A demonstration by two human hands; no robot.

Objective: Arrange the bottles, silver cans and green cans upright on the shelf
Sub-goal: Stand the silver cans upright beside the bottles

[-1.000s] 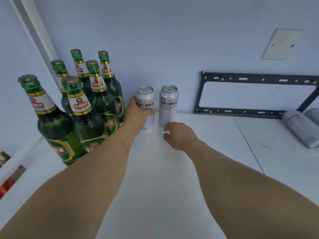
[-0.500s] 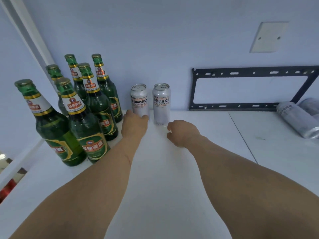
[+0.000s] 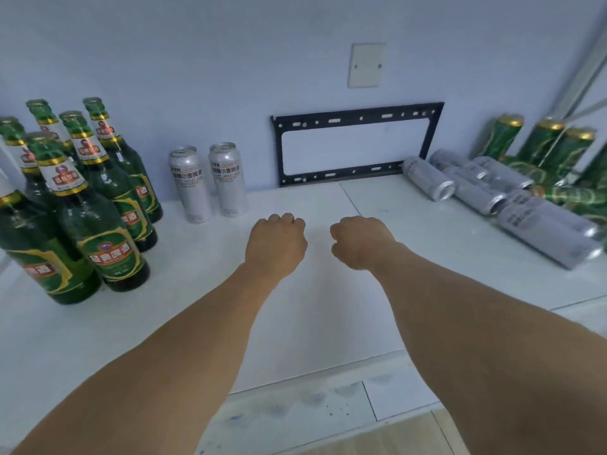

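Here our left hand point(image 3: 277, 246) and right hand point(image 3: 361, 241) hover over the shelf point(image 3: 312, 307), both loosely clenched, holding nothing. Ahead, two silver cans point(image 3: 208, 182) stand beside the bottles point(image 3: 82, 198) — next we should reach right, where more silver cans point(image 3: 486, 188) lie toppled against green cans point(image 3: 542, 146). Bare shelf between gives room; the front edge sits behind our wrists.

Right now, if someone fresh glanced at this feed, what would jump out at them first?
Probably the cluster of green bottles standing upright at the left, with two silver cans upright beside them against the wall. Next, the pile of silver cans lying on their sides at the right, with green cans behind them. Both hands, left hand and right hand, hang curled and hold nothing over the bare middle of the shelf.
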